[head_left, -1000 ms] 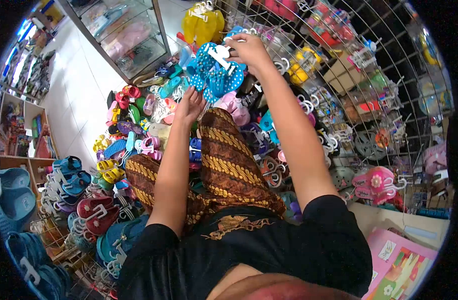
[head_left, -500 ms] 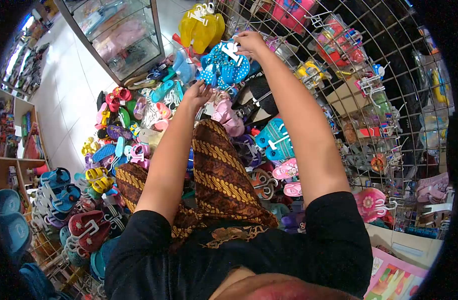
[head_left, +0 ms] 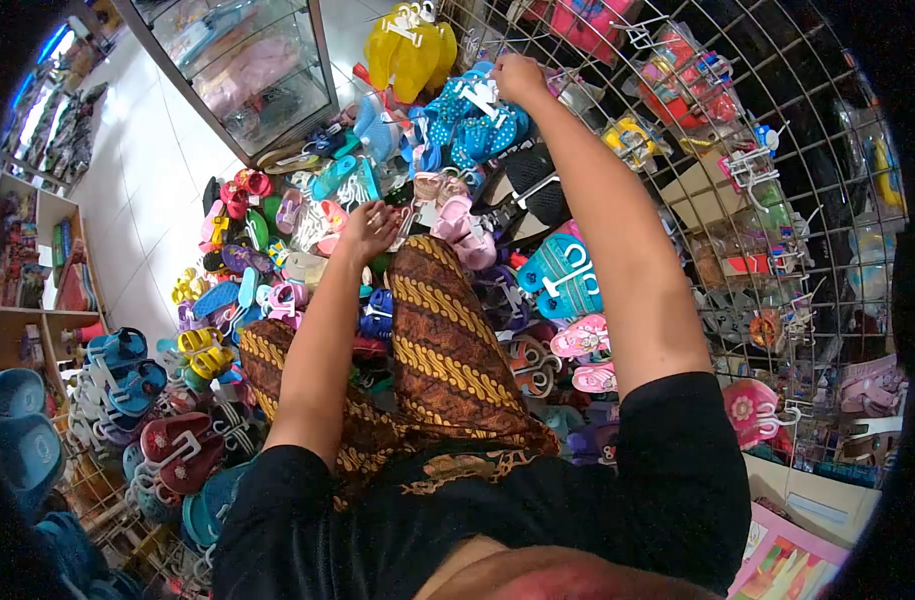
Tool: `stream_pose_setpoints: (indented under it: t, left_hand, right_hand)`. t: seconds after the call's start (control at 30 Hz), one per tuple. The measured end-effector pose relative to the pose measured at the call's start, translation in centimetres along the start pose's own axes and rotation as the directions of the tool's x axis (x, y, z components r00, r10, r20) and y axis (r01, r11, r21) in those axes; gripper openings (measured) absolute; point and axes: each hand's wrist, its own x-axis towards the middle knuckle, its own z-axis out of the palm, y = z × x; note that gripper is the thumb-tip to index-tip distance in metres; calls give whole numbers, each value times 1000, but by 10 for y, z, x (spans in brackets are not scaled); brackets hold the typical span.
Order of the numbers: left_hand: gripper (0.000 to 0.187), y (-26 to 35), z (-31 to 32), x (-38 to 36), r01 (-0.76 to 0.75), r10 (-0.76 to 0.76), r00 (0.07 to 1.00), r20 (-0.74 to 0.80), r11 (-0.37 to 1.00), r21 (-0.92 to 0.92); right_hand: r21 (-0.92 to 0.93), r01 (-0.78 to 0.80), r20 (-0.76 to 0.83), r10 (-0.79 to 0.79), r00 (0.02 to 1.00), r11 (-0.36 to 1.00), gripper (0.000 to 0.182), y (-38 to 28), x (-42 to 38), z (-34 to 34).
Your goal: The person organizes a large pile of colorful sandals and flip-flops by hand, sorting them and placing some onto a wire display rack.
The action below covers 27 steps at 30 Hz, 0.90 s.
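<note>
A pair of blue sandals with white polka dots (head_left: 488, 135) hangs from a white plastic hanger (head_left: 481, 97) at the upper middle. My right hand (head_left: 521, 78) is closed at the hanger's upper edge, close to the wire grid; its fingertips are partly hidden. Lower and to the left, my left hand (head_left: 371, 230) is palm up with loosely bent fingers apart and nothing in them. It hovers over the pile of children's shoes, near some pink shoes (head_left: 468, 235) and a turquoise pair (head_left: 353, 180).
A wire grid (head_left: 693, 150) with bagged goods rises on the right. A glass display case (head_left: 248, 90) stands at the upper left beside white floor tiles (head_left: 128, 200). Yellow shoes (head_left: 408, 55) lie behind the blue pair. More footwear (head_left: 178, 450) hangs at the lower left.
My right hand has moved slightly right with the polka-dot sandals, toward the grid. My left hand has drawn back from beside them, down and to the left.
</note>
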Motion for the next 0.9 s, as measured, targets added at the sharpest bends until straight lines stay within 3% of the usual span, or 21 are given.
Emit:
stream_pose_setpoints:
  t: [0.2, 0.3, 0.4, 0.5, 0.57, 0.6, 0.63, 0.67, 0.7, 0.9]
  left_hand:
    - [25, 13, -22, -38, -61, 60, 998, -28, 998, -21]
    - [24, 28, -40, -49, -67, 65, 996, -53, 997, -24]
    - [21, 43, -53, -59, -89, 87, 995, -47, 995, -34]
    - [24, 54, -46, -79, -154, 152, 987, -51, 988, -33]
    - [25, 59, -42, -88, -187, 185, 980, -68, 982, -33]
    - [25, 63, -45, -87, -195, 192, 979, -72, 980, -42]
    - [26, 66, -49, -87, -202, 198, 977, -78, 978, -53]
    - [27, 67, -52, -89, -208, 205, 976, -72, 977, -45]
    - [29, 68, -56, -89, -206, 201, 976, -79, 977, -57]
    - [28, 76, -97, -76, -171, 153, 978, -142, 977, -128]
  right_hand:
    - [-15, -103, 69, 103, 992, 995, 36, 4, 7, -3]
    - [-47, -91, -30, 90, 995, 995, 38, -26, -11, -60]
    - [248, -8, -236, 69, 969, 969, 37, -56, -43, -108]
    - [517, -11, -328, 210, 921, 856, 34, -135, -134, -159]
    - [504, 49, -352, 153, 924, 862, 31, -165, -184, -130]
    - [462, 40, -295, 111, 949, 886, 31, -171, -202, -95]
    - [280, 43, -199, 14, 980, 959, 36, -180, -229, -61]
    - [218, -102, 179, 63, 982, 971, 48, -182, -262, 1]
    - [58, 29, 250, -43, 967, 998, 57, -181, -304, 47]
    - [-48, -111, 528, 119, 841, 993, 56, -181, -283, 53]
